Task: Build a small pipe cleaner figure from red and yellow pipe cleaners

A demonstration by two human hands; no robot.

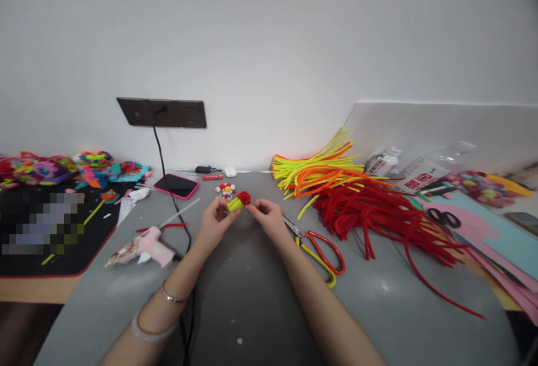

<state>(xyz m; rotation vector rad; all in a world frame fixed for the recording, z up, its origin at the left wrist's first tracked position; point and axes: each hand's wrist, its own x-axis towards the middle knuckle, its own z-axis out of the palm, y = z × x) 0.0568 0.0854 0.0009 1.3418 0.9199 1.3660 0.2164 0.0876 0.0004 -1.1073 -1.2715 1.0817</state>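
Near ground: from my remote post I see the left forearm (185,272) and right forearm (325,307) enter at the lower edge, above the grey table (252,304). A black cable (159,147) passes beside the left forearm; an outward sweep of that arm could catch it and, if it feeds the pink glue gun (153,247) at centre left, drag the tool along. Right of centre, the scissors (299,232) lie just beside the right forearm, their blades partly hidden; a careless move to the right could knock them.

Centre: the yellow-green and red piece (236,204) lies between the two hands, off the table. The left hand (213,226) pinches its yellow-green part between thumb and fingers; the right hand (271,220) has thumb and fingertips closed at the red end. I judge the grip shallow: uneven pressure or a pull from one side could twist the red end loose or let the piece drop.

Far ground: a beaded flower (227,189) sits just beyond the left hand, with a phone (176,185) to its left. Red stems (361,209) and yellow and orange stems (319,171) fill the right. A socket panel (138,112) occupies the upper left, on the wall (269,46).
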